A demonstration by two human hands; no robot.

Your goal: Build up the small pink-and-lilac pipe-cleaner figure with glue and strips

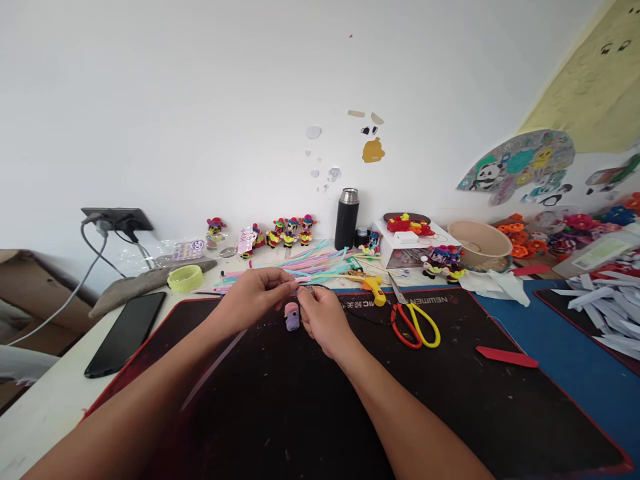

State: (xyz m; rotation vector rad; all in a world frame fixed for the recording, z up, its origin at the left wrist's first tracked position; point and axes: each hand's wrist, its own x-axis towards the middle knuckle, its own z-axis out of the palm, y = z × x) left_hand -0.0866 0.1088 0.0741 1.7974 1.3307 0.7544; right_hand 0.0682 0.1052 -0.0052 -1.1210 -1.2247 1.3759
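Observation:
Over the black mat [280,407], my left hand [257,297] and my right hand [324,317] meet at their fingertips. Both are closed in a pinch; what lies between the fingers is too small to make out. A small pink and purple fuzzy piece [292,317] is just below the fingertips, between the hands. Behind them lies a bundle of pastel pipe cleaners [310,262]. A yellow glue gun [374,290] and scissors with red and yellow handles [413,320] rest to the right of my right hand.
A black phone [127,333] and a yellow-green coil [185,278] are at the left. Along the wall stand several small figures [291,232], a black flask [347,220], a white box [407,250] and a beige bowl [480,243]. Paper strips [607,310] lie far right.

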